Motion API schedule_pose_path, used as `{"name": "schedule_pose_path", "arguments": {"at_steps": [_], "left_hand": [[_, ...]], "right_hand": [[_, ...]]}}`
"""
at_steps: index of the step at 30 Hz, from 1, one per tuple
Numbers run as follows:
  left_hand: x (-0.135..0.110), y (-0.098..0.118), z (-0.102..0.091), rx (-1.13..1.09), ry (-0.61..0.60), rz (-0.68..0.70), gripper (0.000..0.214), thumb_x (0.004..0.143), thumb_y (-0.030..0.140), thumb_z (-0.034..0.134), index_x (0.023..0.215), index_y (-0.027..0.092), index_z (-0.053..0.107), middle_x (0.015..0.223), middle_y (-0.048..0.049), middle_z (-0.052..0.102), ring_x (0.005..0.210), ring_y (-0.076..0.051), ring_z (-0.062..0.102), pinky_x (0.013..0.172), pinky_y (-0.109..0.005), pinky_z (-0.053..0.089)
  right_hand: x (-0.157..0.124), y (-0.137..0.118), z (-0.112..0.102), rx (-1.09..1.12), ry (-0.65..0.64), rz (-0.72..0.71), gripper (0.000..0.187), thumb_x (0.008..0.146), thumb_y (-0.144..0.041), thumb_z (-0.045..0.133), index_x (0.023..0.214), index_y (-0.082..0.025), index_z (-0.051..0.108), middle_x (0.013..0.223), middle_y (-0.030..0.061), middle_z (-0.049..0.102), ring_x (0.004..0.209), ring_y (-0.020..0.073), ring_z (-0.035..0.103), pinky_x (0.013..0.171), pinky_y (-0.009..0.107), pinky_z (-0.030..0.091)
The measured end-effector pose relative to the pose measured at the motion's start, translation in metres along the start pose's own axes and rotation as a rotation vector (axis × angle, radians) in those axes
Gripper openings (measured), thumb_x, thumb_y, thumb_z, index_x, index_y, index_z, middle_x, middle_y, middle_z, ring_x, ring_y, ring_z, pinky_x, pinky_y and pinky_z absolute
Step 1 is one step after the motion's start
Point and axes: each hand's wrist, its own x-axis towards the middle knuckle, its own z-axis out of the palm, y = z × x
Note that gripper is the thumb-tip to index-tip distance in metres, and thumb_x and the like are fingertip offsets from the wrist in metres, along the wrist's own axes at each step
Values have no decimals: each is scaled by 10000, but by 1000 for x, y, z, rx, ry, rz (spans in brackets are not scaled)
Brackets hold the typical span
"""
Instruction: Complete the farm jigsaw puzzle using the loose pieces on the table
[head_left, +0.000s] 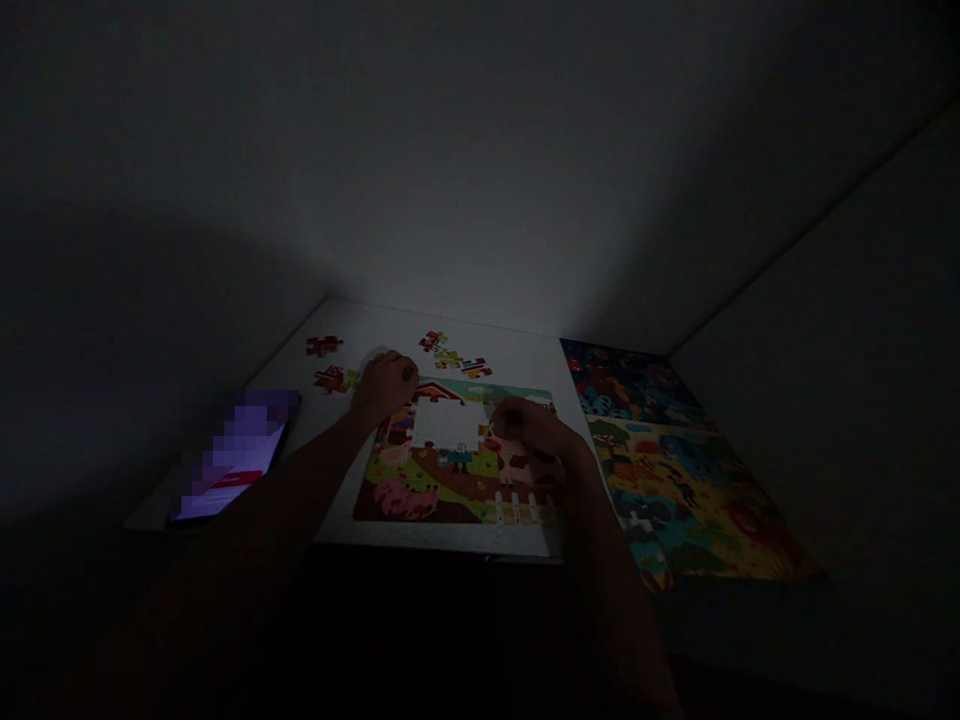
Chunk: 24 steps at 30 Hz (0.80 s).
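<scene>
A farm-scene jigsaw puzzle (457, 490) with a pig, a cow and a white fence lies on the white table. White surface shows through an opening in its upper middle. My left hand (388, 380) rests at the puzzle's upper left corner with its fingers curled; the fingertips are hard to see in the dim light. Over the right side of that opening, my right hand (529, 425) has its fingers bent together in a pinch. Whatever is between them is hidden. Beside my left hand lie loose reddish puzzle pieces (330, 378).
More loose puzzle pieces (448, 358) lie behind the puzzle, and another dark red group (324, 346) sits at far left. A lit phone (244, 455) lies at the left edge. Two assembled animal puzzles, one dark blue (634, 385) and one yellow (705, 490), lie right. Walls border the table (517, 345).
</scene>
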Motion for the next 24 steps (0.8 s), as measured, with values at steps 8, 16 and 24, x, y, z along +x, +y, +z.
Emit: {"name": "schedule_pose_path", "arguments": {"at_steps": [8,16,24], "left_hand": [[0,0,-2,-2,-6,-6,206,842,235,513,885,194,710,994,-91,685,980,-250,616,941,-374,471],[-2,3,-5,10,-14,24,179,844,224,534,886,190,704,999,-94,673,988,-258,610,949,-389,462],[-4,2,-3,-10,-3,27,171,848,216,540,899,191,701,1009,-92,666,995,-264,602,944,-407,458]], "right_hand": [[11,0,-15,82,579,-112,256,746,-442,597,812,-196,587,823,26,632,794,172,561,767,298,459],[44,10,-26,-286,521,149,242,828,-320,527,958,-174,670,977,76,710,912,201,642,826,315,476],[112,-29,-8,-734,186,193,567,863,-432,642,1338,-133,567,1276,197,604,1154,279,594,947,325,450]]}}
